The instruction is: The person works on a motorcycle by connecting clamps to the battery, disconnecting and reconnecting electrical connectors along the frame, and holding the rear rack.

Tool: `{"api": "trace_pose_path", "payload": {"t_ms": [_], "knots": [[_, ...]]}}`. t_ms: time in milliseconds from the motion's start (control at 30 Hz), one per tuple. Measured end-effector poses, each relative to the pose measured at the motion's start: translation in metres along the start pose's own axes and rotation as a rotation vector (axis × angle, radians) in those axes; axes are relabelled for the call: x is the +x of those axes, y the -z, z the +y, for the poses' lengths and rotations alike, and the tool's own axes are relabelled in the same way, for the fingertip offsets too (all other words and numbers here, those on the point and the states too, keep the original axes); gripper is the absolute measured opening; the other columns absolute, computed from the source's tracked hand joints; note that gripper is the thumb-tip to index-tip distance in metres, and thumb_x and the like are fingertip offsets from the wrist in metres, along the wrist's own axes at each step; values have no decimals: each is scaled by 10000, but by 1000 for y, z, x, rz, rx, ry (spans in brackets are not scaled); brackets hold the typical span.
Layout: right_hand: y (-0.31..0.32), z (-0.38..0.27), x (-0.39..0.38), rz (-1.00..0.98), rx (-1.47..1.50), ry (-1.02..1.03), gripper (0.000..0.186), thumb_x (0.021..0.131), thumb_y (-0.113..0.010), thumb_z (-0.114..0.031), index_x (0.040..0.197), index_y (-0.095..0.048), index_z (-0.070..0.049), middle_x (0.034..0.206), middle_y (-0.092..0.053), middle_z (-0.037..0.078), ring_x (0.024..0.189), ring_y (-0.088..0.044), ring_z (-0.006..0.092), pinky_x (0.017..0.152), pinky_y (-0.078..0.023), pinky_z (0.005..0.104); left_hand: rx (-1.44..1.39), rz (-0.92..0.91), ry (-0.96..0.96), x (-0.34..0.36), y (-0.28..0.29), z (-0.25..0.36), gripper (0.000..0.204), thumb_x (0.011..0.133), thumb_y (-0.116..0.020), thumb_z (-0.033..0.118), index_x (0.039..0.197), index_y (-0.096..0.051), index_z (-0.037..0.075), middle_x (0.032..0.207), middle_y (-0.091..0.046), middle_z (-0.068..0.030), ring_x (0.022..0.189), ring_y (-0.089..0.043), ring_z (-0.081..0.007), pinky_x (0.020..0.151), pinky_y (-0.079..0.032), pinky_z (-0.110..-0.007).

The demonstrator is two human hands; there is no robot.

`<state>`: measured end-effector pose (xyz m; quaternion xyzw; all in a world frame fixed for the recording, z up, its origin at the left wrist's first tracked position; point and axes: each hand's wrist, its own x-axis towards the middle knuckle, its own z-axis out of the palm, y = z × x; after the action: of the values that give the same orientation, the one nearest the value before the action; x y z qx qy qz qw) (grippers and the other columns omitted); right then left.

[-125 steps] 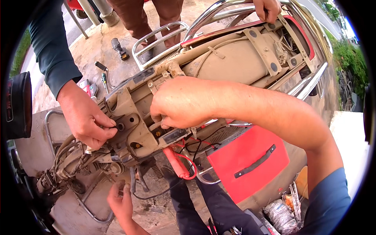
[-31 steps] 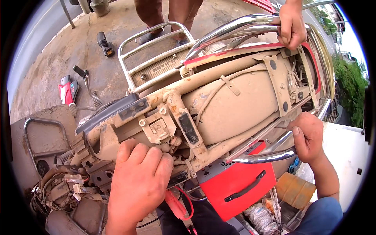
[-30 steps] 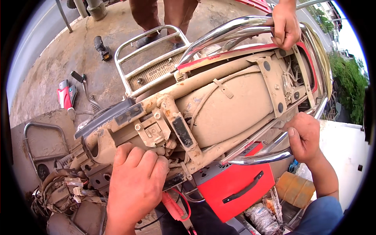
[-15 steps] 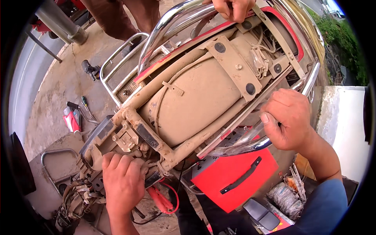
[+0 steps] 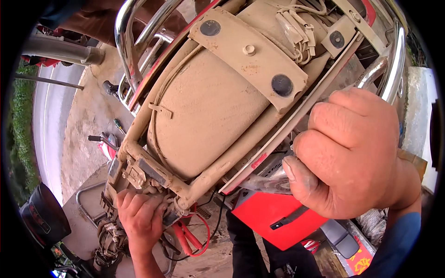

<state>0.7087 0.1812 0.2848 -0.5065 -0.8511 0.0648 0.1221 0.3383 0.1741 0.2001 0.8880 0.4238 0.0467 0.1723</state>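
Note:
The dust-coated motorcycle frame [image 5: 218, 162] lies across the view, its seat off, with a dusty rounded body [image 5: 208, 111] between the tubes. My left hand [image 5: 141, 215] has its fingers curled over the front end of the frame, beside a dusty bracket [image 5: 133, 176] and a tangle of wires [image 5: 110, 236]. My right hand [image 5: 350, 153] is a fist at the chrome rail [image 5: 394, 69] on the right side, apparently wrapped round it; the palm side is hidden. A cross plate [image 5: 250, 49] with round black pads spans the tubes. Red-handled clamps [image 5: 187, 238] hang below my left hand.
A red case [image 5: 273, 213] with a black handle is below the right rail. Another person's brown trousers [image 5: 102, 23] show at the upper left, near a metal post [image 5: 65, 50]. A screwdriver [image 5: 119, 126] lies on the concrete floor. A black rounded part [image 5: 45, 215] stands far left.
The view has come closer to the frame, so it and my right fist look larger. The other person's hand at the rear rail has left the view. My left hand keeps its place.

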Motion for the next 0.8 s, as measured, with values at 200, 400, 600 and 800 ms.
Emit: {"api": "trace_pose_path", "payload": {"t_ms": [200,400,600,800], "knots": [[-4,10,-10,-9,61,22,226,631,-733,-217,685,-592,-48,667,-464,52,535,-434,227,471,-315,366,64,-15,33,2,3,7,198,767,-724,68,948,-642,71,878,-599,-95,841,-555,-330,881,-432,-473],[32,30,-3,49,-22,33,200,824,-681,-180,773,-608,-1,703,-517,84,576,-476,206,496,-349,355,-15,26,20,10,-6,10,195,761,-727,72,938,-645,69,877,-594,-96,843,-554,-327,870,-434,-473],[29,91,-31,359,69,-312,228,1007,-502,-77,825,-587,30,773,-561,93,706,-497,171,651,-385,306,12,13,-1,0,4,0,161,745,-742,98,895,-688,75,820,-577,-81,798,-557,-313,848,-423,-467],[40,105,-23,444,-18,-146,167,856,-640,-3,713,-554,-9,640,-468,109,563,-453,278,536,-369,386,-43,-21,-35,6,14,-1,171,859,-705,85,1027,-723,58,921,-664,-91,898,-626,-292,967,-447,-460]]}}
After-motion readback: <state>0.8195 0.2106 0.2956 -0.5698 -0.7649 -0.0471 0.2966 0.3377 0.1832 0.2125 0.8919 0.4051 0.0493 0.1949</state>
